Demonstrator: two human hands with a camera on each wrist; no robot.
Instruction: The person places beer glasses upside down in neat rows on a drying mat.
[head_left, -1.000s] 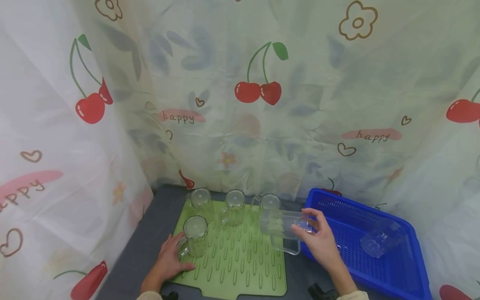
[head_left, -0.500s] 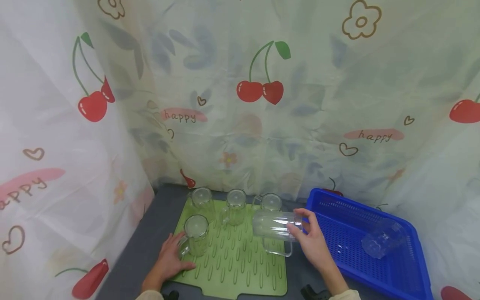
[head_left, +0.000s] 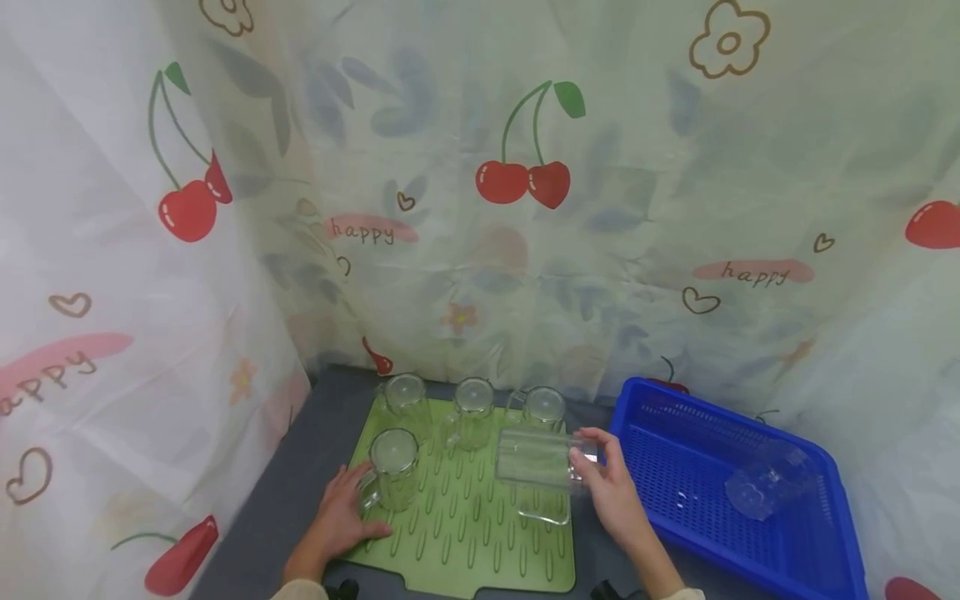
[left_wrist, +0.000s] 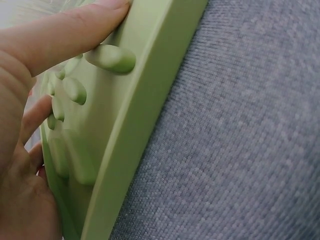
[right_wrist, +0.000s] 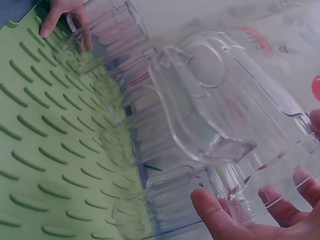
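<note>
My right hand (head_left: 615,492) grips a clear glass mug (head_left: 534,457) near one end, thumb on the near side. The mug lies sideways in the air over the right part of a green ridged mat (head_left: 465,542), its handle hanging down. In the right wrist view the handle (right_wrist: 187,110) faces the camera. My left hand (head_left: 339,518) rests on the mat's left edge, thumb laid on the ridged surface in the left wrist view. Close by its fingers stands an upside-down mug (head_left: 394,471). Three more mugs stand upside down along the back, including the middle mug (head_left: 472,414).
A blue perforated basket (head_left: 675,483) stands to the right of the mat, with one clear glass vessel (head_left: 768,483) lying in it. Dark grey cloth (head_left: 255,517) covers the table. Patterned curtains (head_left: 450,275) hang close at the back and both sides.
My right hand has carried the mug left, away from the basket and further over the mat, and slightly lower. The left hand has stayed in place.
</note>
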